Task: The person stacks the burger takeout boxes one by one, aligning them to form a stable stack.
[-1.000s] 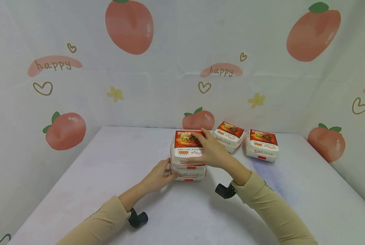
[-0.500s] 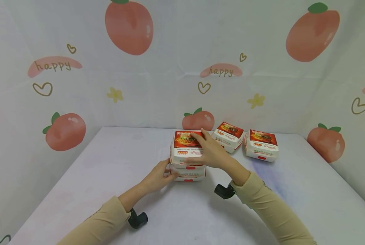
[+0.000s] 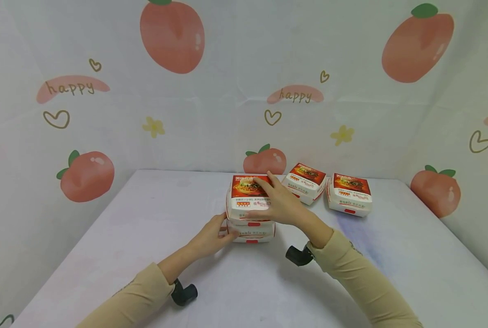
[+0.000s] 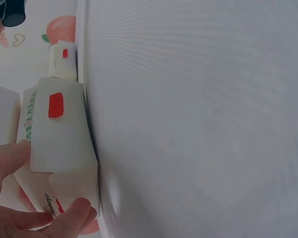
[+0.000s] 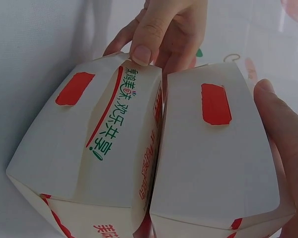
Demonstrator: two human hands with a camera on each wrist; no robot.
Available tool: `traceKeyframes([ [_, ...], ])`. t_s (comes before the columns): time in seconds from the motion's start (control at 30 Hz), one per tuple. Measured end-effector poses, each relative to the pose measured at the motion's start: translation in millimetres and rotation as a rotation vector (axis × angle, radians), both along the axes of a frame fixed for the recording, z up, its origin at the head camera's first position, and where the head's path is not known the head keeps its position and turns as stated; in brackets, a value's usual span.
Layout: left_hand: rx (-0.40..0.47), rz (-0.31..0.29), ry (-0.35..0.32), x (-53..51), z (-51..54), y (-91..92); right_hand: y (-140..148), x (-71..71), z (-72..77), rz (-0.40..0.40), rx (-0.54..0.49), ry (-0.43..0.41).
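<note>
Two white burger boxes with red printed lids stand stacked mid-table. My right hand (image 3: 282, 205) grips the upper burger box (image 3: 250, 200), fingers across its lid and thumb at the front. The lower burger box (image 3: 254, 234) rests on the table, held at its left front corner by my left hand (image 3: 211, 237). In the left wrist view, the left thumb is on the front of the lower burger box (image 4: 62, 134) and the fingertips are on its side. The right wrist view shows the upper burger box (image 5: 208, 168) close against the lower burger box (image 5: 89, 124); full contact is hard to tell.
Behind and right of the stack, one burger box (image 3: 305, 183) sits turned at an angle. Another burger box (image 3: 349, 196) stands to its right. A printed cloth backdrop (image 3: 211, 118) rises at the table's back. Black wrist-camera mounts (image 3: 184, 294) hang below both sleeves.
The upper burger box and my right hand have shifted very slightly left. My left hand and the lower burger box stay in place.
</note>
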State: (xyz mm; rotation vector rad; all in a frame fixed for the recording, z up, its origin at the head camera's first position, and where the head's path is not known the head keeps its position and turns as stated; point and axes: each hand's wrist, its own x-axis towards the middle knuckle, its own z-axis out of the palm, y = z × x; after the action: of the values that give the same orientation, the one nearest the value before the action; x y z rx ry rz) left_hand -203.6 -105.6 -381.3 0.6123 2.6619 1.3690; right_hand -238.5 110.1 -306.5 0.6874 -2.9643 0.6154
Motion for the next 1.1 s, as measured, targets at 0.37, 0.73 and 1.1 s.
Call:
traceKeyframes([
  [0.37,0.001,-0.009,0.004,-1.0,-0.4,-0.2,1.0,2.0,4.0,0.009,-0.003,-0.016],
  [0.73,-0.002,0.019,-0.016,0.7,1.3,0.3,0.1,3.5,6.5,0.010,-0.005,-0.034],
  [1.1,-0.106,0.119,-0.070,1.1,8.2,-0.9,0.9,2.6,5.8,0.013,-0.005,-0.026],
])
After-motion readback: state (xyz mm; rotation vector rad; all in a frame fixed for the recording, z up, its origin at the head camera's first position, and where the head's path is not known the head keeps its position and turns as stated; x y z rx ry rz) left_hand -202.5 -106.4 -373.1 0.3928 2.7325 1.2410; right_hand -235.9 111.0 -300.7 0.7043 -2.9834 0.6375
